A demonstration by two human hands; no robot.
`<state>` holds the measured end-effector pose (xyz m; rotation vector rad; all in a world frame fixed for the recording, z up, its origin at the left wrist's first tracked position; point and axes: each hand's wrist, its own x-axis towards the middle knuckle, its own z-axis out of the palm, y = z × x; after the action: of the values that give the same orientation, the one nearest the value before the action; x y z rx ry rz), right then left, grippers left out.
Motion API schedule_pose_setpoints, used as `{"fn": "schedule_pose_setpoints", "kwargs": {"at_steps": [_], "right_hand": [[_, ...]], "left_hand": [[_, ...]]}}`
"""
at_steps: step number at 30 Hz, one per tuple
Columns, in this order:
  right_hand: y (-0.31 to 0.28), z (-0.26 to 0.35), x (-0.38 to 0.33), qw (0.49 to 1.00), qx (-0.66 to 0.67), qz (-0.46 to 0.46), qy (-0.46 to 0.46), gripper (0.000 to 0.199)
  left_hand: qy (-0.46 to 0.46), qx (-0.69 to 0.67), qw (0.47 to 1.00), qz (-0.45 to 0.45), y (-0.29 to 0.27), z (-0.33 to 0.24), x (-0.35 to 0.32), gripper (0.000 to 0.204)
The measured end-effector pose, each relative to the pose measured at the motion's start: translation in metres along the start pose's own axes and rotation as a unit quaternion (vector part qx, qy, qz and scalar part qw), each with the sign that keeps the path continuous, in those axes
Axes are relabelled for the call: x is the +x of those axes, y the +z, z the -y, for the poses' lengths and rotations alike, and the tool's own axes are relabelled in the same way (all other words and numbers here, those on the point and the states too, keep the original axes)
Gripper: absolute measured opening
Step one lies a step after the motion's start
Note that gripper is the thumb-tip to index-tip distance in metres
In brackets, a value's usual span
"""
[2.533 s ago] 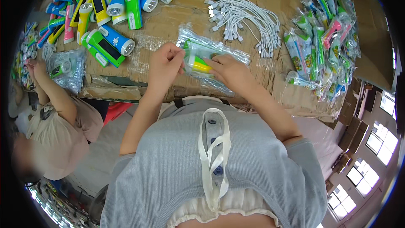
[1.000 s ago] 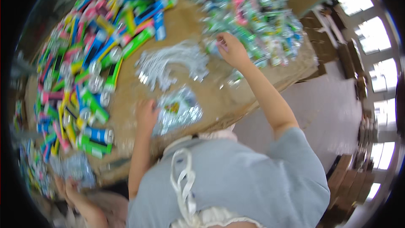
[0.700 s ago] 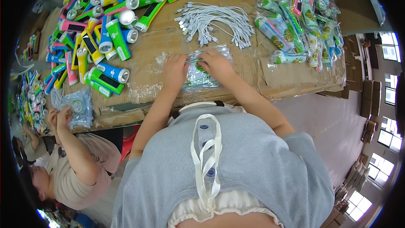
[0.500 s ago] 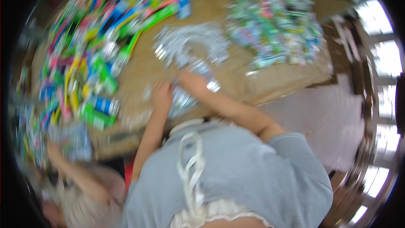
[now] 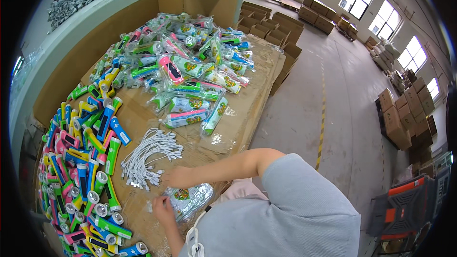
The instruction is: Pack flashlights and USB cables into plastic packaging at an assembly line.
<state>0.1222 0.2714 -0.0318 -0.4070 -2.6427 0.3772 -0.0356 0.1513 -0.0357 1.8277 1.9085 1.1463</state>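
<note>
"What's changing?"
"The right hand (image 5: 178, 177) is now sitting closer to the bunch of thin white cables (image 5: 151, 154), so they're lying right by its fingers."
"Is it pinching one?"
"I can't tell. The fingers of the left hand (image 5: 164, 211) are curling, maybe pinching; I can't tell. The stack of flat, clear plastic bags (image 5: 199, 195) is lying just right of them. Bright plastic flashlights (image 5: 82, 177) are lying farther left."
"Any words showing?"
"A red and green picture (image 5: 182, 194) is showing on the top bag, but I'm not making out words."
</note>
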Motion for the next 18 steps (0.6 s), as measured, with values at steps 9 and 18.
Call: {"fn": "schedule_pose_setpoints", "kwargs": {"at_steps": [9,18], "right_hand": [[0.006,0.047,0.014,0.984,0.068,0.113,0.116,0.016],[-0.007,0.038,-0.008,0.985,0.068,0.081,0.139,0.013]], "left_hand": [[0.019,0.060,0.998,-0.023,-0.010,0.001,-0.025,0.012],[-0.055,0.045,0.997,-0.041,-0.021,0.008,-0.030,0.011]]}}
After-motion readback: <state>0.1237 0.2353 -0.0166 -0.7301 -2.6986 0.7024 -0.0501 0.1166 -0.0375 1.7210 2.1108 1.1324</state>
